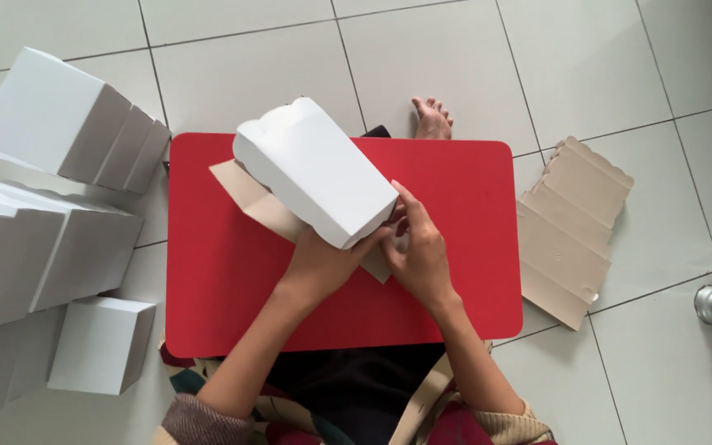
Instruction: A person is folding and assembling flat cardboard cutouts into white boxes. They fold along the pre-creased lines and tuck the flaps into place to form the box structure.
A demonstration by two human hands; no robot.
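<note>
Here, both hands (372, 255) (bare), white box (315, 169)

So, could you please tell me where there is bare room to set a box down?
The red board is bare along its left and near edges and at its right end. Its middle is crowded by both hands and the box; finished boxes fill the floor on the left.

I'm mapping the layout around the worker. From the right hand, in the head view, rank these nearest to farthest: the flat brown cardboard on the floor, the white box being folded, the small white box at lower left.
1. White box being folded: touching the right hand, over the red board.
2. Flat brown cardboard: on the floor, right of the board.
3. Small white box: on the floor, far lower left.
</note>
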